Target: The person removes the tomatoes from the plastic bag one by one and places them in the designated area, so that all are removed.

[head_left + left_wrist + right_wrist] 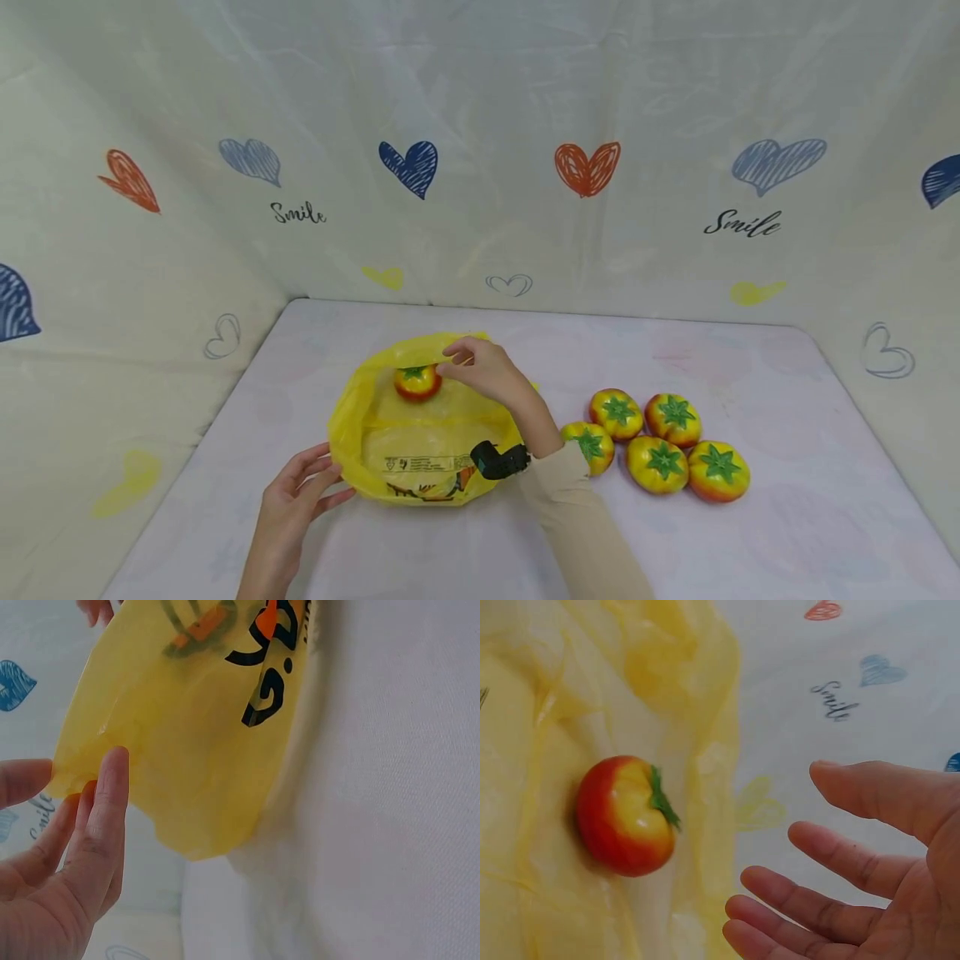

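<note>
A yellow plastic bag (352, 417) lies on the table with its mouth spread wide, dark print on its near side. At its left rim, my left hand (298, 487) pinches the thin edge between thumb and fingers; the left wrist view shows the bag film (195, 735) at those fingertips. Inside the bag, toward the back, rests one red-and-yellow toy tomato (417, 383) with a green leafy top. Over the bag's back right part, my right hand (483, 367) holds nothing. Its fingers are spread apart in the right wrist view, clear of the tomato (624, 817).
Several more toy tomatoes (663, 465) sit in a cluster right of the bag, one partly behind the right sleeve (581, 517). A black wrist device (498, 460) is on the right arm. Behind the table (780, 392) hangs a pale cloth (495, 83) printed with hearts.
</note>
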Demonstrator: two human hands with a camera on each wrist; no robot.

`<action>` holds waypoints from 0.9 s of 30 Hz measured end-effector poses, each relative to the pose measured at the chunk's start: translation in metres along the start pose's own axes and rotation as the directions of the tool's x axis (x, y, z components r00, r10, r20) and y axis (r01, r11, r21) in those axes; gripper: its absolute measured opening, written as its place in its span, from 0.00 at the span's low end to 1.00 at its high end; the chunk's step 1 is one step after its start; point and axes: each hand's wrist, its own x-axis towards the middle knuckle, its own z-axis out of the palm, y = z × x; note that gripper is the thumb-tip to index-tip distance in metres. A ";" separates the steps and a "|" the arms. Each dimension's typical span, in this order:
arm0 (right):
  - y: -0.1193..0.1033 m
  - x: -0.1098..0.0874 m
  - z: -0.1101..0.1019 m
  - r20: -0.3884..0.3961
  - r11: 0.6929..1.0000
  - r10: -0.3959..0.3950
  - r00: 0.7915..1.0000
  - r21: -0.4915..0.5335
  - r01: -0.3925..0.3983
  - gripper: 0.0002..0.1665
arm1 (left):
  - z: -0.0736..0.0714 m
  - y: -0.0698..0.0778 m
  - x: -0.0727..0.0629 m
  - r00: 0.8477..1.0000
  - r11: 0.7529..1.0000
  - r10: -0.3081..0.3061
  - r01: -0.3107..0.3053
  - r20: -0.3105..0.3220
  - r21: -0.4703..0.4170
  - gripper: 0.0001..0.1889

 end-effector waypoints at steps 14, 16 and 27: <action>0.022 0.027 0.027 0.075 0.991 0.130 0.989 -0.037 -0.127 0.25 | 0.001 0.000 0.001 1.000 1.000 0.011 -0.011 -0.001 0.002 0.34; 0.023 0.029 0.029 0.072 0.991 0.134 0.988 -0.028 -0.133 0.26 | 0.001 0.000 0.002 1.000 1.000 0.011 -0.011 -0.003 0.005 0.34; 0.031 0.040 0.048 0.055 0.986 0.157 0.986 0.045 -0.160 0.39 | 0.000 0.000 0.001 0.999 0.999 0.037 -0.037 0.009 -0.003 0.33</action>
